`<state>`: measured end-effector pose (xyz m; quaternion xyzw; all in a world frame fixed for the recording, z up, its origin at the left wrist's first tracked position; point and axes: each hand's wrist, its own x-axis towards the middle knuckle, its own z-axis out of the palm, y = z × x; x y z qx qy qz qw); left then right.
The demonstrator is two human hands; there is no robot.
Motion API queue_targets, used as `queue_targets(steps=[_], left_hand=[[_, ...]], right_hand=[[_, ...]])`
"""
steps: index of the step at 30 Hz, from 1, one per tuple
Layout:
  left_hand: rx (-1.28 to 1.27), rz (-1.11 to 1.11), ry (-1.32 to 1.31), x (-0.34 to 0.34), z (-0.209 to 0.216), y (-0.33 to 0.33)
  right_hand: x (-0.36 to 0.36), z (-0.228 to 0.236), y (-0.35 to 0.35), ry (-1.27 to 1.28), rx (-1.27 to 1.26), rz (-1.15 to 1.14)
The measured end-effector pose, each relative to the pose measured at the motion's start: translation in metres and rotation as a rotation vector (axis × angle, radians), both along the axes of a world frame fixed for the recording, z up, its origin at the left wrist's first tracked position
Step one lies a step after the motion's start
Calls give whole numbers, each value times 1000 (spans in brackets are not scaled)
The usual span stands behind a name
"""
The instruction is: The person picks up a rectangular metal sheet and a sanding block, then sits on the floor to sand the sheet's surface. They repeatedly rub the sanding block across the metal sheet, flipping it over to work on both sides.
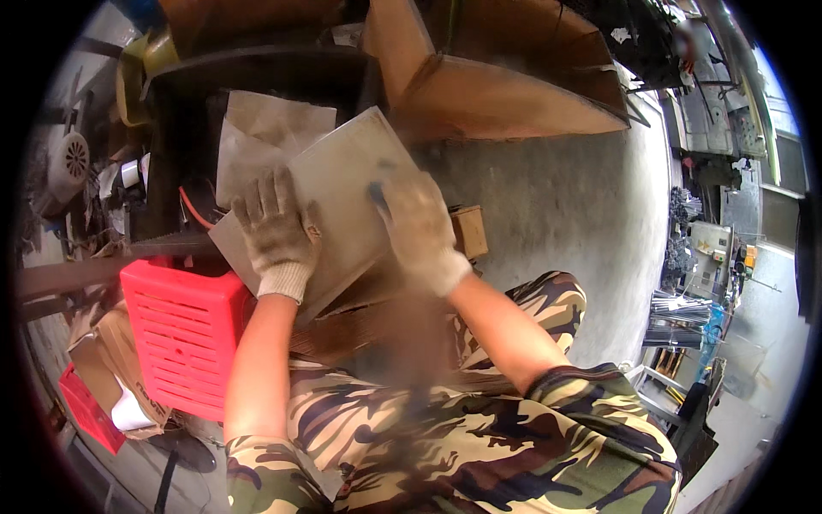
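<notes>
A flat grey rectangular panel lies tilted in front of me, above my lap. My left hand, in a dirty knitted work glove, rests flat on its left part with the fingers stretched out. At the right side of the panel is my right hand, gloved too and somewhat blurred. Its fingers are curled, and a small dark thing shows by the thumb, too smeared to name. A creased brownish-grey sheet lies partly under the panel, in a large black bin.
An open cardboard box stands beyond the panel at the right. A red plastic stool is close by my left arm. A small brown box sits on the concrete floor. Bundled rods lie at the far right.
</notes>
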<state>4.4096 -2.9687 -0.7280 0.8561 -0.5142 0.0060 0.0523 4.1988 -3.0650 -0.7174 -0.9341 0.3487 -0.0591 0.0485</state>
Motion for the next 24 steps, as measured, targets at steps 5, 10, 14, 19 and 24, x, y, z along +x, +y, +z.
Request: queue_targets(steps=[5,10,14,19,24], left_hand=[[-31,40,32,2,-11,0],[24,8,-21,1,-5,-2],[-23,15,-12,2,-8,-2],[22,28,-8,0,-2,0],[-17,36,-40,-1,-9,-4]], right_hand=[[-5,14,18,335,-44,85],[-1,4,-7,36,98,36],[9,4,0,188,47,32],[-1,6,3,-11,175,26],[-3,-27,19,-1,107,20]])
